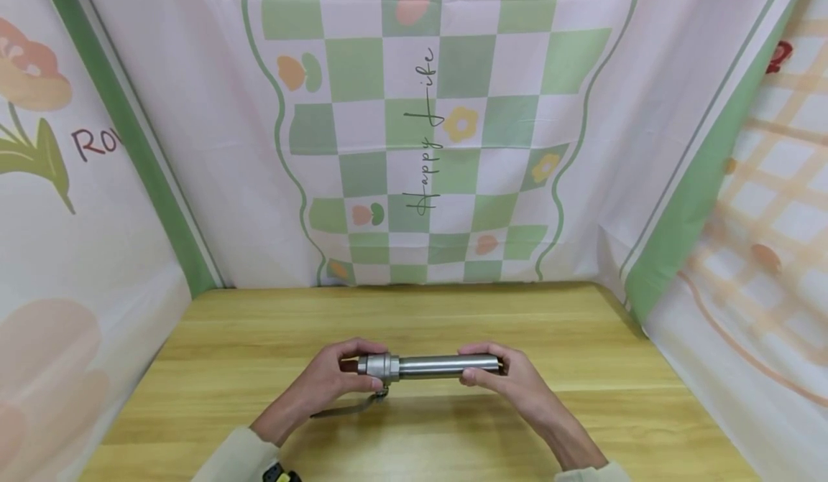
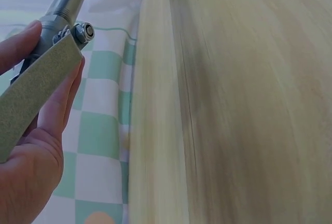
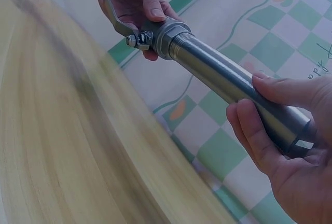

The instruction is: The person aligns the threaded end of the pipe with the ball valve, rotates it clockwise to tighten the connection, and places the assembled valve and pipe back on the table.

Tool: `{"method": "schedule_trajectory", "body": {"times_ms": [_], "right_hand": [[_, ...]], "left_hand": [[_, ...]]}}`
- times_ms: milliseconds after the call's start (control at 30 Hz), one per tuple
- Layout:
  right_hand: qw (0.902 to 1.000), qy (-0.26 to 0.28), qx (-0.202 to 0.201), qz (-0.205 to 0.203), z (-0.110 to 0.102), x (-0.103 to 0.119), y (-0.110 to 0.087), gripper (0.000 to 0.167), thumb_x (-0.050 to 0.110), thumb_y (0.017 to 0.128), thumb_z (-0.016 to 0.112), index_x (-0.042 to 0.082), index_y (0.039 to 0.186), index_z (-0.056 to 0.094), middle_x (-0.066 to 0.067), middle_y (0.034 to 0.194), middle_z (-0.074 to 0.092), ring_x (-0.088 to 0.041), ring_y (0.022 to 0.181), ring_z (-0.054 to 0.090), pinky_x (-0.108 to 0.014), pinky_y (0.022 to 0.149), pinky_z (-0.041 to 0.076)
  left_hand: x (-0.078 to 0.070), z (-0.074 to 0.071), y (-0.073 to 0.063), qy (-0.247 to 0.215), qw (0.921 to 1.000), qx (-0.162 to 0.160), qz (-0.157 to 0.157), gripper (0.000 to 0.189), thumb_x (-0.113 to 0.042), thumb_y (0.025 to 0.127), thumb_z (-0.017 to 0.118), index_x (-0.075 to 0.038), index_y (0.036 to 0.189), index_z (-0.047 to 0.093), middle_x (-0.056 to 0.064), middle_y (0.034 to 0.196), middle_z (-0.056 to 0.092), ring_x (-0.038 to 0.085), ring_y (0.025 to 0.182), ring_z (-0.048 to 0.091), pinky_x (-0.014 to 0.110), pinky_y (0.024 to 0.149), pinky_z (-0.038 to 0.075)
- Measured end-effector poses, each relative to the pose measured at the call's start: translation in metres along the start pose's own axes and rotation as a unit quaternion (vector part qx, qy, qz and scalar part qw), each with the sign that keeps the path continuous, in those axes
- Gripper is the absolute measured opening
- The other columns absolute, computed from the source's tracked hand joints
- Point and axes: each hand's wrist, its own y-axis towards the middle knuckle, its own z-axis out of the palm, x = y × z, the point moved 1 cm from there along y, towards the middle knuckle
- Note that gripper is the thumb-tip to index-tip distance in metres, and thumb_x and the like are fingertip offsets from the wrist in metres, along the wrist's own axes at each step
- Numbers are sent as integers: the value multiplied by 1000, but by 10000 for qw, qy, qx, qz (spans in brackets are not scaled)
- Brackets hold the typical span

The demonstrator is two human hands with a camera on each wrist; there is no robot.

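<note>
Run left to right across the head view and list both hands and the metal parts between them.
Left hand → metal valve body → threaded metal tube → right hand. The valve's lever is left out, as it overlaps the span of the first two.

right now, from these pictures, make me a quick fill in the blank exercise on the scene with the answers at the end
1. The person's left hand grips the silvery metal valve between its fingers and ____.
2. The other hand, holding the smooth cylindrical grey metal pipe, is the person's ____ hand.
3. Dark cursive lettering on the green-and-white checkered fabric reads "Happy ____".

Missing words: thumb; right; Life
</note>
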Motion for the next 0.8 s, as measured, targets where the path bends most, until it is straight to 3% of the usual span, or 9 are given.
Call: {"method": "schedule_trajectory", "body": {"times_ms": [500,800], "right_hand": [[9999,106,-105,21,1,0,2,40,14,106,73,-12,135,66,-15,116,76,-17,99,79,-34,91,64],[9992,0,-325,230,2,1,2,40,17,106,73,-11,134,68,-9,112,77,-14,97,77,-34,92,64]], "left_hand": [[-2,1,0,79,10000,-36,49,51,-19,93,88,-11,140,70,18,135,67,26,110,70,38,92,62],[-2,1,1,181,9998,-73,84,49,-20,93,89,-13,139,71,16,134,69,26,111,70,40,93,60]]}}
